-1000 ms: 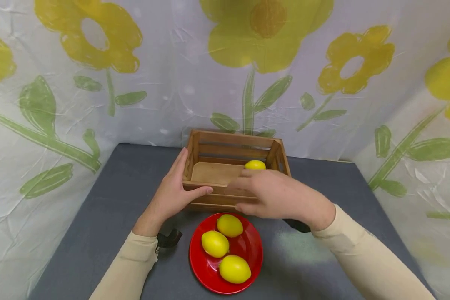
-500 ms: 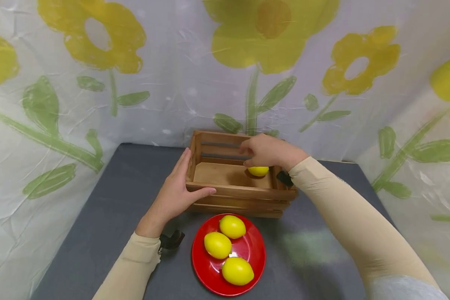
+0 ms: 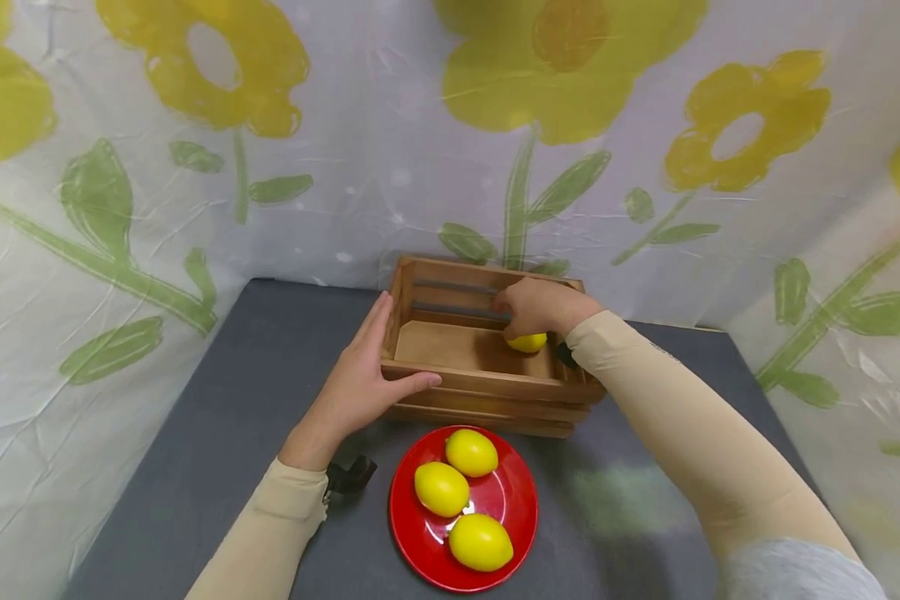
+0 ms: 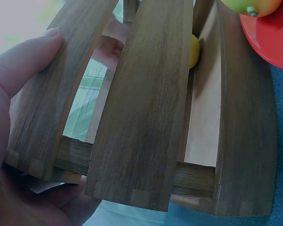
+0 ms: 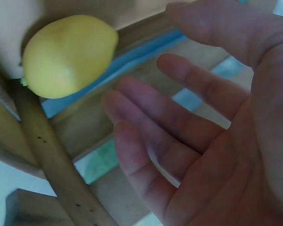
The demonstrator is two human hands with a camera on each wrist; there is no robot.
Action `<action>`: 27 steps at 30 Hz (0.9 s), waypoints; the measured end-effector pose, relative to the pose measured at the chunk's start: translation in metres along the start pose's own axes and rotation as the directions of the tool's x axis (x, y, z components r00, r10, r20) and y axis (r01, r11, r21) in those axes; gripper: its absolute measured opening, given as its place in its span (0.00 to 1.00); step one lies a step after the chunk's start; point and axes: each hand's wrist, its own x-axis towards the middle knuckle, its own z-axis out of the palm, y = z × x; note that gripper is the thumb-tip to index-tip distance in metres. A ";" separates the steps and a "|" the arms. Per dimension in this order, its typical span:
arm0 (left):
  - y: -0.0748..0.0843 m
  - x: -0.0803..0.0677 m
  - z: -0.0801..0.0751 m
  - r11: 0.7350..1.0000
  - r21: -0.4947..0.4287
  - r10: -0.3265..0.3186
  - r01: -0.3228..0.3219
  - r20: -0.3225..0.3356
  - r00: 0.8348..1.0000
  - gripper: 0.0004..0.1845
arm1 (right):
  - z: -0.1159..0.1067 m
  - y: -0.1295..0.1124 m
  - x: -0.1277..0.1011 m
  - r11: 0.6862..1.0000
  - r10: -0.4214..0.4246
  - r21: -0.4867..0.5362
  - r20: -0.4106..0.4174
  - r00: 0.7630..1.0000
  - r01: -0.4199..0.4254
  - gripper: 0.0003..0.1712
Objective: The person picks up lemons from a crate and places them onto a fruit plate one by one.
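A wooden slatted crate (image 3: 487, 385) stands on the grey table. My left hand (image 3: 360, 383) grips its front left corner, thumb along the front rim and fingers up the left side; the left wrist view shows that thumb (image 4: 26, 63) on a slat of the crate (image 4: 146, 103). My right hand (image 3: 531, 307) reaches into the crate's back right corner, just above a yellow lemon (image 3: 527, 342). In the right wrist view the right hand (image 5: 188, 141) is spread with relaxed fingers, and the lemon (image 5: 68, 54) lies free beside the fingertips against the crate wall.
A red plate (image 3: 513, 508) with three lemons (image 3: 441, 487) sits in front of the crate, near the table's front edge. A floral cloth backdrop (image 3: 195, 167) closes in the table at the back and both sides. Bare grey table (image 3: 217, 400) lies left and right of the crate.
My right hand went from the crate's front rim into the back right corner and came down over the lemon there. The left hand has kept its grip on the crate.
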 end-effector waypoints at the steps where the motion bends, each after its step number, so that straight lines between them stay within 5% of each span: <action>1: 0.000 0.000 0.000 1.000 0.000 -0.002 0.002 0.000 1.000 0.73 | 0.002 0.001 0.002 1.000 0.005 0.001 0.007 1.000 -0.005 0.29; 8: 0.000 -0.003 0.002 1.000 -0.009 0.001 -0.001 -0.003 1.000 0.72 | 0.015 0.005 0.015 0.996 0.062 -0.071 0.034 0.998 -0.059 0.23; 16: 0.002 -0.003 0.004 1.000 -0.009 0.021 -0.021 -0.010 1.000 0.72 | 0.017 0.000 0.017 0.985 0.110 -0.138 0.064 0.992 -0.100 0.03; 27: 0.003 -0.002 0.004 1.000 0.001 0.006 -0.006 -0.006 1.000 0.72 | 0.020 0.001 0.019 0.986 0.137 -0.114 0.135 0.981 -0.122 0.07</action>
